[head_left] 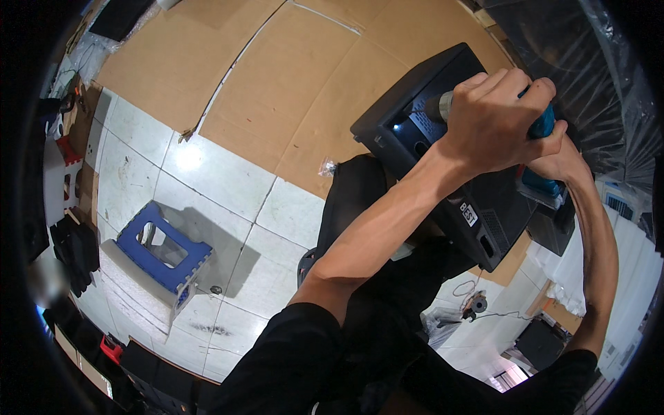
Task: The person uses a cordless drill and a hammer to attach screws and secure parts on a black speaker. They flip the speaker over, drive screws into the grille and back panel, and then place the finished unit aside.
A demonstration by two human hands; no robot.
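A teal cordless drill [543, 123] points leftward at a black box-like cabinet [387, 124]. Its chuck [443, 107] and bit reach toward a recessed panel [425, 123] in the cabinet's upper part, where the drill's light makes a bright spot. My left hand [494, 121] is closed over the top of the drill body. From the right, my right hand [557, 159] wraps the drill's handle, its fingers partly hidden behind the left hand. Whether the bit tip touches a screw is too small to tell. The cabinet leans across my legs.
Cardboard sheets [277, 90] cover the floor ahead, with a small clear bag [326, 167] of parts at their edge. A blue and white step stool [166, 252] stands on the tiles at left. Black plastic sheeting [581, 76] rises at right; a black roll [477, 302] lies behind my legs.
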